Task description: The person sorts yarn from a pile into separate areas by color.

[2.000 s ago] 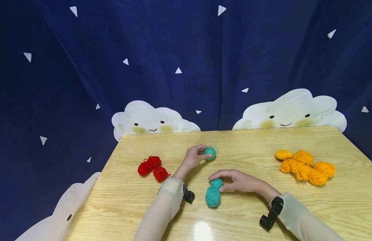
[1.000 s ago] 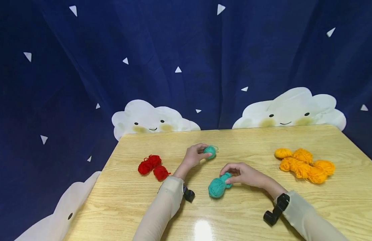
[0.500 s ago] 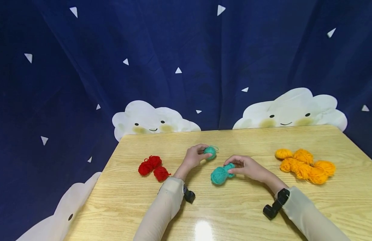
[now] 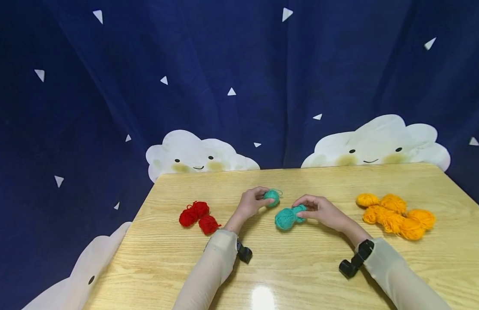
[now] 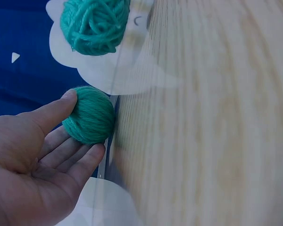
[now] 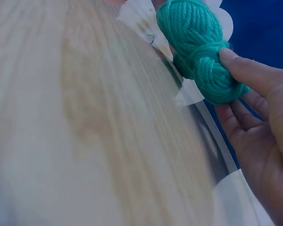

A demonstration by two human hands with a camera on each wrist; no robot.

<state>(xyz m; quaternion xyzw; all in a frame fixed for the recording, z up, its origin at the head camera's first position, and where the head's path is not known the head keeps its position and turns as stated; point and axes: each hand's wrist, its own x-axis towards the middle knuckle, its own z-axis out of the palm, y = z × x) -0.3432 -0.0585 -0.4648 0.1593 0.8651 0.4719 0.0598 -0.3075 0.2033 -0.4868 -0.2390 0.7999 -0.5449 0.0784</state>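
Note:
Toward the far middle of the table, my left hand [image 4: 252, 203] holds a small teal ball of yarn [image 4: 272, 198] between thumb and fingers; a loose strand loops off its top. The left wrist view shows that ball [image 5: 90, 115] against my fingertips. Just to the right and nearer, my right hand [image 4: 324, 211] pinches the small end of a two-lobed bundle of teal yarn [image 4: 284, 219]. Its big lobe points left, toward the left hand. In the right wrist view the bundle [image 6: 191, 28] has my thumb pressed on its narrower end. Whether it is one piece or two balls, I cannot tell.
Several red yarn balls [image 4: 200, 215] lie on the left of the wooden table [image 4: 309, 271]. Several orange-yellow yarn balls [image 4: 394, 215] are grouped at the right. A dark blue curtain [image 4: 224, 64] with white clouds hangs behind the table's far edge.
My right hand has taken hold of the two-lobed teal yarn and moved it away from me and slightly right, closer to the other ball, turning it. The left hand has stayed in place.

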